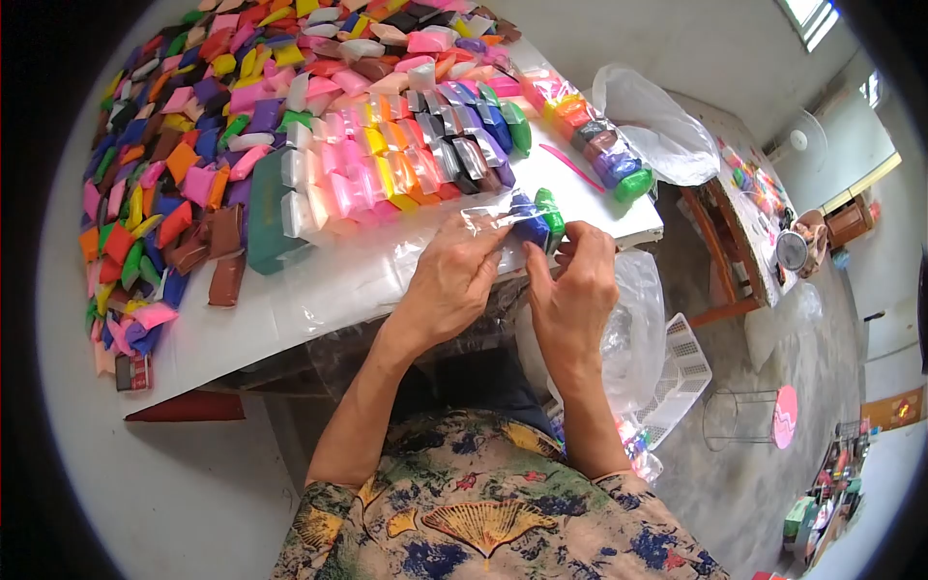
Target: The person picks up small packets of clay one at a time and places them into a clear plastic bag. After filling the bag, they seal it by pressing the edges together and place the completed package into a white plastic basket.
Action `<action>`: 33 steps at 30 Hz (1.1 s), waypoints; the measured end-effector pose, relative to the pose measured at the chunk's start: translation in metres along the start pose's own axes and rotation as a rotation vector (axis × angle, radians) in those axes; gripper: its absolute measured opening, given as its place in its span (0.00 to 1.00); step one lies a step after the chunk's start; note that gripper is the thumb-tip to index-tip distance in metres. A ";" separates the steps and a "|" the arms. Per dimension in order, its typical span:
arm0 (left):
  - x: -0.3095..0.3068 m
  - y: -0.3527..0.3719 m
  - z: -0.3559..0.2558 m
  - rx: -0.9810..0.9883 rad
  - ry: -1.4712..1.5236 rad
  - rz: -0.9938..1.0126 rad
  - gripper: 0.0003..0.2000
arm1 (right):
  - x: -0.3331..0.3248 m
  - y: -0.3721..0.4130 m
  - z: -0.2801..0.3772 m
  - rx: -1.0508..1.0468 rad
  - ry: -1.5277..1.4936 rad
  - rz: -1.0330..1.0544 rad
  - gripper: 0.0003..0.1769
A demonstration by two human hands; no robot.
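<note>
My left hand point(452, 280) is closed on a clear plastic bag point(488, 211) at the table's front edge. A blue packet point(529, 220) and a green packet point(550, 215), soft and clay-like, lie side by side at the bag's right end. My right hand point(577, 290) pinches the lower end of the green packet; its fingertips partly hide what is between them. Behind my hands, rows of small wrapped packets point(391, 159) are sorted by colour, from white through pink, yellow and orange to black, purple, blue and green. A dark green block point(271, 217) stands at the rows' left end.
A large loose heap of coloured packets point(208, 116) covers the white table's left and back. At right lie a filled strip of packets point(599, 145) and a crumpled clear bag point(662, 121). Below are a white plastic basket point(679, 382) and a pink-topped stool point(784, 417).
</note>
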State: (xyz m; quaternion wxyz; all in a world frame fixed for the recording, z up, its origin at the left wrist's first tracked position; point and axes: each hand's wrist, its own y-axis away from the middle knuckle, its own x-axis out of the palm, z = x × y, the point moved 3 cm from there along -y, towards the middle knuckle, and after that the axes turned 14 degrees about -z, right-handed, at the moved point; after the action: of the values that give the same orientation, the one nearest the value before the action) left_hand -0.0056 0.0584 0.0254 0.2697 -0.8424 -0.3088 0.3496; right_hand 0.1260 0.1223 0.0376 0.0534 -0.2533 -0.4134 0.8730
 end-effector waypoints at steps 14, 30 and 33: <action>0.007 0.005 -0.008 0.099 -0.177 -0.029 0.19 | 0.007 -0.004 0.002 -0.033 0.017 -0.013 0.18; 0.008 0.006 0.004 0.047 -0.080 0.020 0.19 | 0.003 -0.066 0.036 -0.197 0.059 0.016 0.18; 0.007 0.006 0.003 0.045 -0.025 0.002 0.21 | 0.032 -0.082 0.045 -0.238 0.134 0.156 0.21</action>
State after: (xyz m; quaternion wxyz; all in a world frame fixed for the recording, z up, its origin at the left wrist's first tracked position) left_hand -0.0017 0.0598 0.0165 0.2841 -0.8320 -0.3034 0.3674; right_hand 0.0665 0.1545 0.1103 -0.0175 -0.3471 -0.4885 0.8004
